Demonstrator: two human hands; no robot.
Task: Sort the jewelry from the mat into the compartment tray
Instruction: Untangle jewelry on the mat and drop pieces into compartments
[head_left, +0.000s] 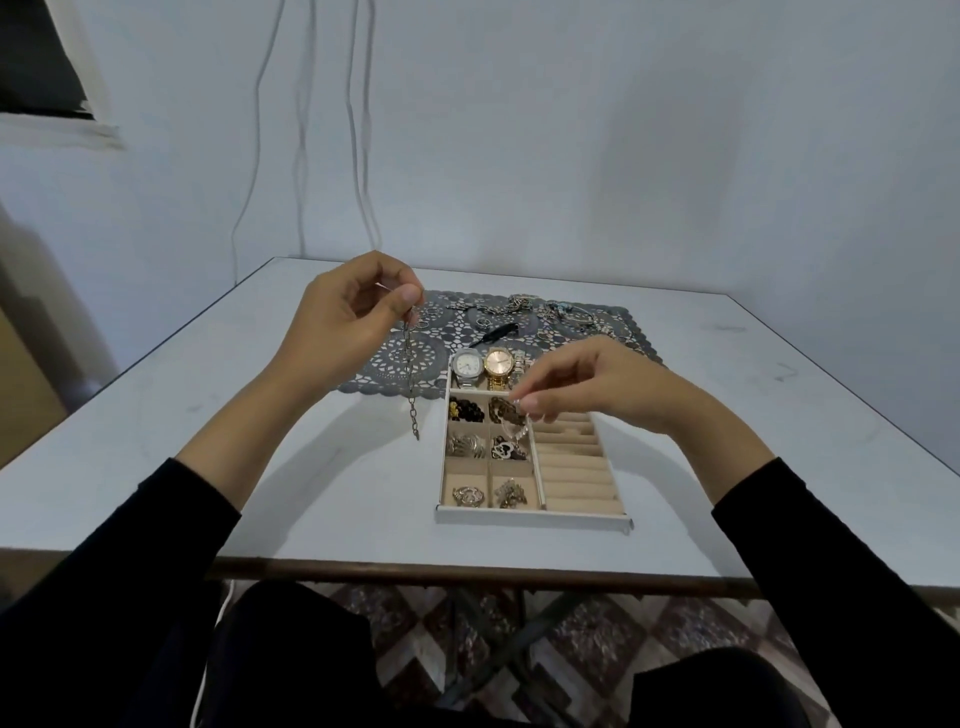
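My left hand (343, 317) is raised over the table's left half and pinches the top of a dark metal chain (410, 379), which hangs straight down to the left of the tray. My right hand (587, 387) hovers over the compartment tray (530, 517) and pinches a thin silver chain (517, 428) that dangles into a middle compartment with a heart pendant (506, 451). Watches (488, 366) fill the tray's back row. On the grey lace mat (415, 364) behind the tray lie several more jewelry pieces (524, 306).
The tray's small compartments hold beads (466, 410), rings (467, 496) and brooches; its right side has beige ring rolls (574, 467). A black clip (493, 332) lies on the mat. The white table (208, 441) backs onto a wall with hanging cables (358, 130).
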